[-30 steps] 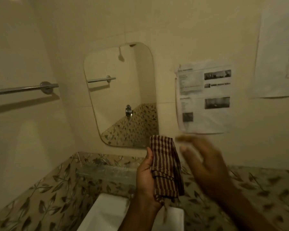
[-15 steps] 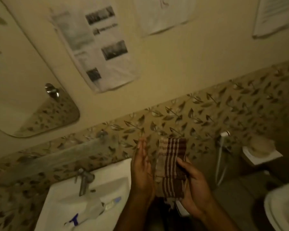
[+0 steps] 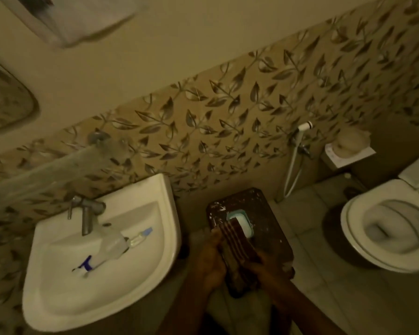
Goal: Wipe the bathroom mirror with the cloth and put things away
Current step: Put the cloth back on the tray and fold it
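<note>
The folded brown checked cloth (image 3: 237, 252) is pressed between my two hands, low in the middle of the view. My left hand (image 3: 209, 259) lies flat against its left side. My right hand (image 3: 264, 264) grips it from the right and below. Only the lower right corner of the mirror (image 3: 5, 105) shows, at the far left edge. Under the cloth stands a dark stool (image 3: 257, 213) with a small light blue box (image 3: 242, 218) on top, partly hidden by the cloth.
A white sink (image 3: 155, 209) with a metal tap (image 3: 86, 213) holds a clear spray bottle (image 3: 107, 250) lying on its side. A glass shelf (image 3: 46, 170) runs above it. At the right are the toilet (image 3: 387, 228), a hand sprayer (image 3: 300, 141) and a small wall shelf (image 3: 348, 151).
My view has swung down and to the right, from the mirror to the sink, stool and toilet. My right hand joined the left on the cloth, and both lowered it over the stool.
</note>
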A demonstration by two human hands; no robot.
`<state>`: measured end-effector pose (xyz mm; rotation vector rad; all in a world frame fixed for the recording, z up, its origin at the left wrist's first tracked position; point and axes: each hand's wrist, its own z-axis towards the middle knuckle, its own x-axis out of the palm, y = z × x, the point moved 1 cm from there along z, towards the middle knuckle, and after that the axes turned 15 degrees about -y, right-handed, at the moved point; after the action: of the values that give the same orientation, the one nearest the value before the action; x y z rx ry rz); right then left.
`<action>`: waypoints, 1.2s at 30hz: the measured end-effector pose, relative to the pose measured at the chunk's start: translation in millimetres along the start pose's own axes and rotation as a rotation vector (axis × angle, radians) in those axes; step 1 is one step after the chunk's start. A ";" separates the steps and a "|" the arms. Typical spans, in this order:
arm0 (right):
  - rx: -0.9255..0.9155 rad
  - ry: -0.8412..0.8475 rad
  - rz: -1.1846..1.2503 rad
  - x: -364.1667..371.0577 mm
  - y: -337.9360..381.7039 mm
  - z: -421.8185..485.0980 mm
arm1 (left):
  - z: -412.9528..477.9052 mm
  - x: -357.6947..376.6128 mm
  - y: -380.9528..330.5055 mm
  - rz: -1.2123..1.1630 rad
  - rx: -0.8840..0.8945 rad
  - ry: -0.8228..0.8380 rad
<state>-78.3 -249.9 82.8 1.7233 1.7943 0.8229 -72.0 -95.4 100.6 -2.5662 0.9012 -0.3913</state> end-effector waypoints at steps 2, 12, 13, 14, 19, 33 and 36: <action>0.037 -0.060 -0.010 -4.7 -31.4 16.0 | 25.0 -2.6 12.6 0.059 -0.076 -0.018; 0.091 -0.314 -0.103 3.9 -79.5 125.4 | 161.8 24.5 48.6 0.175 -0.031 -0.199; 0.098 -0.331 -0.133 5.2 -80.0 138.8 | 174.1 25.3 47.6 0.180 -0.006 -0.216; 0.088 -0.343 -0.168 6.9 -80.6 152.8 | 186.8 26.8 46.4 0.183 0.016 -0.225; -0.045 -0.407 -0.406 14.4 -60.3 214.1 | 242.8 43.9 32.8 0.163 0.097 -0.263; -0.186 -0.431 -0.743 38.5 -66.1 288.1 | 321.1 55.2 14.1 0.505 0.439 -0.464; -0.269 -0.447 -0.811 39.4 -63.5 282.5 | 323.6 53.7 13.5 0.565 0.482 -0.487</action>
<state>81.2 -190.2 -154.7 0.7900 1.7347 0.2751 84.8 -52.8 -184.7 -1.7535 1.1156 0.1639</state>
